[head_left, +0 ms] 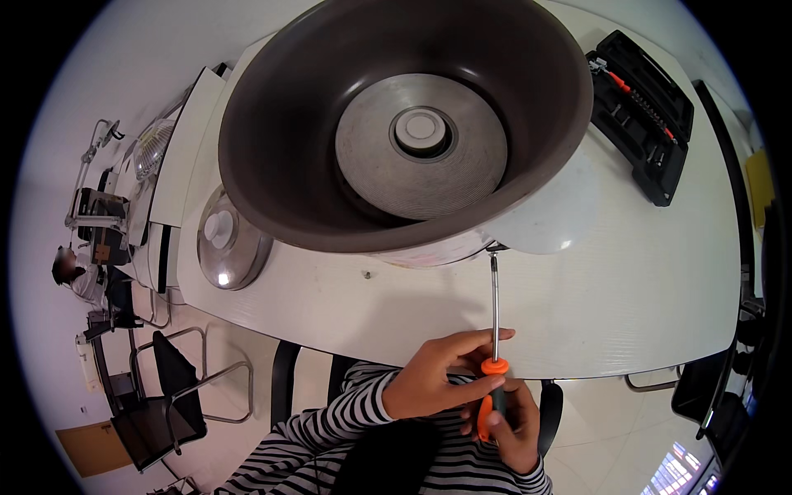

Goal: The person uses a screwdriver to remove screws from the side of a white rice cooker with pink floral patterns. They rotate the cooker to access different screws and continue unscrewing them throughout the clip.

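A large rice cooker with a wide dark brown body [280,157] stands tilted toward me, its round grey heating plate [371,157] and centre button showing. Both my hands are on a screwdriver [495,305] with an orange and dark green handle. Its shaft points away from me, and the tip meets a small dark fitting [497,247] low on the cooker's near side. My right hand [518,422] is wrapped round the handle. The fingers of my left hand [437,373] close about the collar and lower shaft; some of them are hidden behind the tool.
An open black tool case [643,115] lies at the right of the white table [643,289]. At the left rests a metal lid [235,247] with a pale knob. A translucent white disc [557,214] sits beside the cooker. Chairs [169,388] and a seated person [82,276] are farther left.
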Available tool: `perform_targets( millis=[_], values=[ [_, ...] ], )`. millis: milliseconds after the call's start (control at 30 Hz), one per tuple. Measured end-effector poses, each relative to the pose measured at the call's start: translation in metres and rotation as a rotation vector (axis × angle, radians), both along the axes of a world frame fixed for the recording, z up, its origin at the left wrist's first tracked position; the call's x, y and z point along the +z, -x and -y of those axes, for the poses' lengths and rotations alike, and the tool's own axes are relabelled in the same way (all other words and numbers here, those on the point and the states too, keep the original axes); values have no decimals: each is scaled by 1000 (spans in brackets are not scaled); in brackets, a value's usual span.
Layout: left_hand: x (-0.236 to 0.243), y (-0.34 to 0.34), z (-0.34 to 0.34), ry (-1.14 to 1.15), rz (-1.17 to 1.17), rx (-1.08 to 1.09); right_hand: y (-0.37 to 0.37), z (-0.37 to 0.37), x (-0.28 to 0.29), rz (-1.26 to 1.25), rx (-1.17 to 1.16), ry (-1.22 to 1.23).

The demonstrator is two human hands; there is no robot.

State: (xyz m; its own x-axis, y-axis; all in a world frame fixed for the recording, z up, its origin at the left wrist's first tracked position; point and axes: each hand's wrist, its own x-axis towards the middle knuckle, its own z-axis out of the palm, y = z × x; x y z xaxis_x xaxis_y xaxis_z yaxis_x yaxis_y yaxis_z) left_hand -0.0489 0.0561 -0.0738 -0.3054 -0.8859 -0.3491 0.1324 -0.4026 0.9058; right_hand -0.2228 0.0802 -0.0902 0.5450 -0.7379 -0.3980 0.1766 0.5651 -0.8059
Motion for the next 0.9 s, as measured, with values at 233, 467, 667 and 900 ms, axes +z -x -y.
perform_targets(
  millis=[233,467,667,900],
  values=[
    [-15,-2,-3,106,-371,-2,3,0,-1,85,68,-94],
    [-3,1,-1,112,81,-4,3,-7,-11,-44,-33,59],
    [-3,1,-2,198,156,-22,12,-11,-8,-131,-55,63],
    [9,22,34,754,804,5,40,-2,-3,-194,-544,215]
  ],
)
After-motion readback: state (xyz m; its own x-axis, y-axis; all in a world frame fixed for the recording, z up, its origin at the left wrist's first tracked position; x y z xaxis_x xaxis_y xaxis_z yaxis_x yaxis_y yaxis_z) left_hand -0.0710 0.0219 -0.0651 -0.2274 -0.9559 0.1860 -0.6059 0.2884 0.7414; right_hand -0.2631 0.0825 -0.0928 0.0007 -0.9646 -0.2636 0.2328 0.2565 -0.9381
